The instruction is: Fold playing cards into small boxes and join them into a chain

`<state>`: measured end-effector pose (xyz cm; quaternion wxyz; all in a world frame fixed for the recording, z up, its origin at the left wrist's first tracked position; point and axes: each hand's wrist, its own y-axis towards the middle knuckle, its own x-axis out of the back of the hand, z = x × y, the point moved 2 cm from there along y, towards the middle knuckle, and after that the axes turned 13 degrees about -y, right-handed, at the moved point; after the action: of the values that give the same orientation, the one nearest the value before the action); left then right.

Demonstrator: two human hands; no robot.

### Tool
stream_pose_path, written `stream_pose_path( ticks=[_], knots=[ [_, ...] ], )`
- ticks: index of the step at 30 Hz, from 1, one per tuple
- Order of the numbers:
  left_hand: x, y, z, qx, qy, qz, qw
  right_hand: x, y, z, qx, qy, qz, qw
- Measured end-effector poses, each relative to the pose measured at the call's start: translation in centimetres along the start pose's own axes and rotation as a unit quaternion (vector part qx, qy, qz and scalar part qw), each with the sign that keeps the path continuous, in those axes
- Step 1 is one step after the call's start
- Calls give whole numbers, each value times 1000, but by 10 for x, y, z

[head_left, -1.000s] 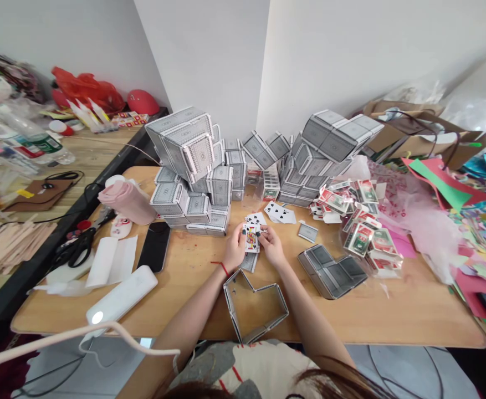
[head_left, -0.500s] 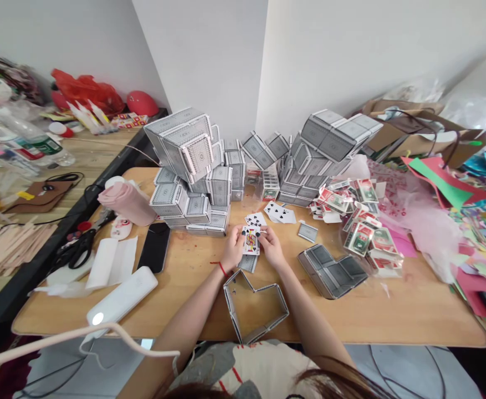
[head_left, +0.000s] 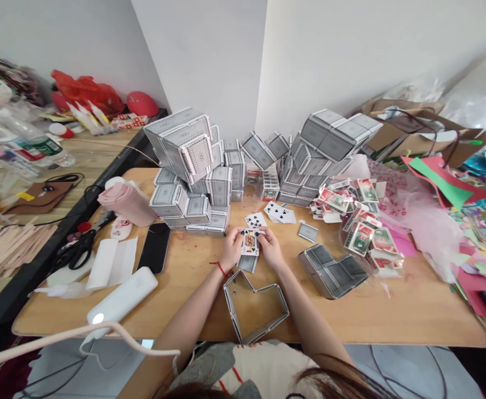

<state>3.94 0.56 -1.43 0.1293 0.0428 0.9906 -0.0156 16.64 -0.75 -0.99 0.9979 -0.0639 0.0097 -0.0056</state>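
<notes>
Between my two hands is a face-up jack playing card (head_left: pixel 250 243). My left hand (head_left: pixel 231 247) pinches its left edge, and my right hand (head_left: pixel 270 247) pinches the right edge. Just below it, a grey-backed card (head_left: pixel 247 263) lies face down on the table. Beyond my fingers are loose spade cards (head_left: pixel 255 220) and a fan of more cards (head_left: pixel 280 212), face up. Nearer my body stands a heart-shaped frame of folded cards (head_left: pixel 286 310), its inside showing the table. A second heart-shaped card piece (head_left: pixel 332 271), covered with card backs, sits right of my forearm.
Stacked card-built boxes rise at back left (head_left: pixel 184 144) and back right (head_left: pixel 330 136). Opened card packs (head_left: pixel 359 235) lie at the right. On the left are a phone (head_left: pixel 154 247), a white power bank (head_left: pixel 122 295) with a cable, black scissors (head_left: pixel 78 252) and a pink roll (head_left: pixel 126 203).
The jack card has shifted very slightly left and down between my hands. Both hands keep their pinch, and everything else stays in place.
</notes>
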Motion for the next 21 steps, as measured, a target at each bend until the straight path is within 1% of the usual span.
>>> stream_pose_path(
  ticks=[6, 10, 18, 21],
  knots=[
    [2, -1, -1, -30, 34, 0, 999, 0, 2, -4, -12, 7, 6, 1000],
    [3, -1, -1, -37, 43, 1, 998, 1, 2, -7, -15, -1, -2, 1000],
    [4, 1, -4, -24, 16, 16, 999, 2, -1, -8, 2, -38, -24, 999],
    [4, 1, -5, -3, 14, 26, 1000, 3, -2, -7, -22, 0, -11, 1000]
  ],
)
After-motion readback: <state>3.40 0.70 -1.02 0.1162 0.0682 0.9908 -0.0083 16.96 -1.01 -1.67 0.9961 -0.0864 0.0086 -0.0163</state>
